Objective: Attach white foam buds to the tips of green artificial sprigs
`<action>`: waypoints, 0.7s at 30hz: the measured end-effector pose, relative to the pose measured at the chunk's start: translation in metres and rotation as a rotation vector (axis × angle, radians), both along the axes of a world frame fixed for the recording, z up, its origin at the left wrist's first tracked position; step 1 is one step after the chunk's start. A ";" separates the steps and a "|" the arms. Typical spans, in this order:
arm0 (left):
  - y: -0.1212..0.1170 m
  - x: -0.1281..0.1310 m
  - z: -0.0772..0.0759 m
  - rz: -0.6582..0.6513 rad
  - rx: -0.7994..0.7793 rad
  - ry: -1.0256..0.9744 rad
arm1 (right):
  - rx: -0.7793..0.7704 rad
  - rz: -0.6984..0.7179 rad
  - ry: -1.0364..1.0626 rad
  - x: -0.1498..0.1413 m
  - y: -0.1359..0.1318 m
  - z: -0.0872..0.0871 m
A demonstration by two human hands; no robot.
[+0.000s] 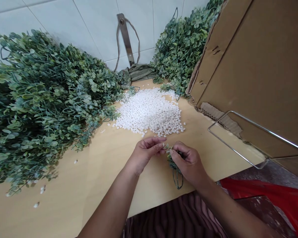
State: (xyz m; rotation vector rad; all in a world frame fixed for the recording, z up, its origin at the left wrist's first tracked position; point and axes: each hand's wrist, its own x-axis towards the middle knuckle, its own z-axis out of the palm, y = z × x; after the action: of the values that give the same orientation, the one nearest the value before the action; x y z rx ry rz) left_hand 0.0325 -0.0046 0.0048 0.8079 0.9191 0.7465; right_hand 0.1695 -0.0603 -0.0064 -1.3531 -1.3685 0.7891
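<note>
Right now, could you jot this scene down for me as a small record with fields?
Left hand: fingertips at the sprig's upper end; grip unclear
Right hand: pinching a small green leafy sprig
Surface: pale wood-coloured tabletop
Beyond the hands: spread-out heap of small white pieces
Left side: large mass of green leafy foliage
Right side: big brown cardboard sheet or box, more green foliage beside it
Backdrop: white tiled wall

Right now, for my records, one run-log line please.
left hand: at green sprig | right hand: holding sprig | white pieces: heaped beyond hands
</note>
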 end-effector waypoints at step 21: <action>0.001 -0.001 0.000 0.005 -0.059 0.004 | 0.035 -0.003 -0.073 -0.001 0.000 -0.005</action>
State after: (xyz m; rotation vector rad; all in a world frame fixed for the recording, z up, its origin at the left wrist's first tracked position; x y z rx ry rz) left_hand 0.0315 -0.0036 0.0051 0.7555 0.9430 0.7197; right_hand 0.1689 -0.0603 -0.0118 -1.3679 -1.4301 0.7161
